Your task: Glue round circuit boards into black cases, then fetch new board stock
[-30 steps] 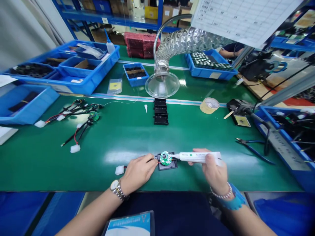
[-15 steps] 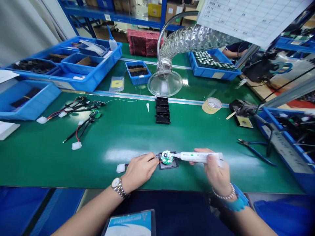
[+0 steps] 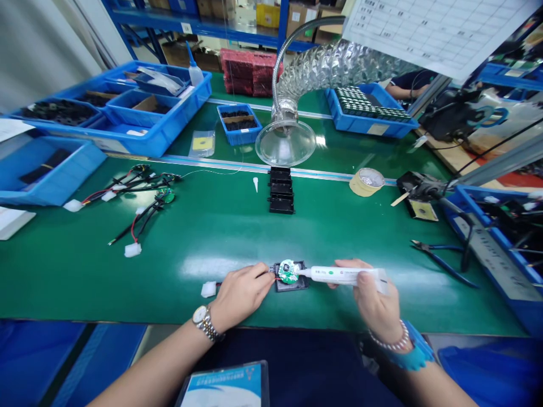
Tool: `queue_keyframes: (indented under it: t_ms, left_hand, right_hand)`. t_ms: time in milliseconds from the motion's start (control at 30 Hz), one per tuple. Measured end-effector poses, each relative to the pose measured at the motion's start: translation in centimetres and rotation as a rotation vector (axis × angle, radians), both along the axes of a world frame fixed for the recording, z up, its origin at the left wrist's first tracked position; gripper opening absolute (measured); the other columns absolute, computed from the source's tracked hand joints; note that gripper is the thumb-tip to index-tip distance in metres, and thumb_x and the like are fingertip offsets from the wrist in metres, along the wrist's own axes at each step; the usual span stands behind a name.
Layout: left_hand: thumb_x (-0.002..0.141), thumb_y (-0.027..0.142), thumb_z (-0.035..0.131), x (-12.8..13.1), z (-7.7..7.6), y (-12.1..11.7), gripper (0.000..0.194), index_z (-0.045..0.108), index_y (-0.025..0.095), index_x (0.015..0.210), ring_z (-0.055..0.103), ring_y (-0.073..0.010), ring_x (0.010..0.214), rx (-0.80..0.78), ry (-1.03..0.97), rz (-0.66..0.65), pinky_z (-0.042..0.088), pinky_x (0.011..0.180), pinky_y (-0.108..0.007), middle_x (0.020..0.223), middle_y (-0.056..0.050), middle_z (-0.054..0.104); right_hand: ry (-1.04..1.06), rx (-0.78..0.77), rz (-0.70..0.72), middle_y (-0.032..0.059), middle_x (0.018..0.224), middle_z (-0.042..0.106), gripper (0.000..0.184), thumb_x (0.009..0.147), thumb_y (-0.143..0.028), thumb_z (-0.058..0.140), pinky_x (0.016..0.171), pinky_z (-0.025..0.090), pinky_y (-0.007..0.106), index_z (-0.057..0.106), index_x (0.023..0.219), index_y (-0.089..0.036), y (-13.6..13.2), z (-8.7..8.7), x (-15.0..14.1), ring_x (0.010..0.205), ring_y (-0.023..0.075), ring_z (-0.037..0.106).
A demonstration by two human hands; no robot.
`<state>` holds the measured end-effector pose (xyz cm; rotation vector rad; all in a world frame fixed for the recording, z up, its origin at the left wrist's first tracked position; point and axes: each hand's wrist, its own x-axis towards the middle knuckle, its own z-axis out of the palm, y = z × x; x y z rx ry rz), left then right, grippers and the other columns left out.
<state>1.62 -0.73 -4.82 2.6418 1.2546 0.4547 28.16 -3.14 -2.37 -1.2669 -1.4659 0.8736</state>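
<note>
1. A green worktop spreads before you, with blue shelving behind it.
2. At the far left sits a blue bin holding dark pieces; to its right, wired assemblies with white plugs lie in a loose group.
3. Nearer you, a white connector rests just left of your left hand, its dark lead running toward that hand.
4. Your left hand lies low over the worktop, its fingertips at the left edge of the black case; you can't tell from here whether they pinch anything.
5. Beyond, in the middle, black housings stand in a row below a clear hood.
6. The round green circuit board sits over the black case, between your hands.
7. Your right hand grips a white tube held nearly level, its nozzle pointing left at the board's right edge.
8. Farther right are a tape roll, then pliers with their handles spread.
</note>
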Motion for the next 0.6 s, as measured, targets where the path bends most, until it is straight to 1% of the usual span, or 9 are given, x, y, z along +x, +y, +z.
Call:
queue_keyframes:
  t_ms: [167, 333, 467, 600]
  left_hand:
    - [0.091, 0.027, 0.036, -0.1, 0.0, -0.1, 0.023, 0.059, 0.021, 0.090, 0.057, -0.0127, 0.072, -0.003, -0.003, 0.006, 0.042, 0.060, -0.025, 0.084, -0.001, 0.059]
    - [0.091, 0.027, 0.037, 0.0, -0.1, 0.0, 0.023, 0.059, 0.021, 0.090, 0.057, -0.0124, 0.072, -0.002, -0.010, 0.005, 0.042, 0.060, -0.024, 0.084, -0.001, 0.060]
    - [0.091, 0.027, 0.037, 0.0, -0.2, -0.1, 0.023, 0.059, 0.021, 0.090, 0.057, -0.0120, 0.072, 0.003, -0.019, 0.006, 0.041, 0.061, -0.024, 0.084, 0.000, 0.060]
    - [0.091, 0.026, 0.037, 0.0, -0.1, -0.1, 0.023, 0.060, 0.021, 0.090, 0.057, -0.0117, 0.072, 0.005, -0.024, 0.003, 0.042, 0.060, -0.024, 0.084, -0.001, 0.060]
  right_hand:
    - [0.030, -0.005, 0.051, 0.0060, 0.074, 0.065, 0.031, 0.090, -0.033, 0.037, 0.058, 0.046, 0.031, 0.061, 0.105, -0.019, -0.1, 0.4, -0.2, 0.064, 0.0174, 0.058]
    - [0.025, 0.010, 0.105, 0.0055, 0.078, 0.066, 0.030, 0.091, -0.030, 0.035, 0.065, 0.047, 0.033, 0.061, 0.105, -0.021, -0.2, 0.7, -0.3, 0.070, 0.0181, 0.061]
    - [-0.045, 0.061, 0.131, 0.0045, 0.077, 0.066, 0.030, 0.092, -0.028, 0.035, 0.065, 0.048, 0.032, 0.061, 0.106, -0.021, -0.3, 1.0, -0.3, 0.070, 0.0168, 0.061]
    - [-0.158, 0.129, 0.123, 0.0076, 0.085, 0.067, 0.030, 0.090, -0.028, 0.037, 0.068, 0.048, 0.033, 0.063, 0.103, -0.019, -0.3, 1.6, -0.1, 0.076, 0.0186, 0.061]
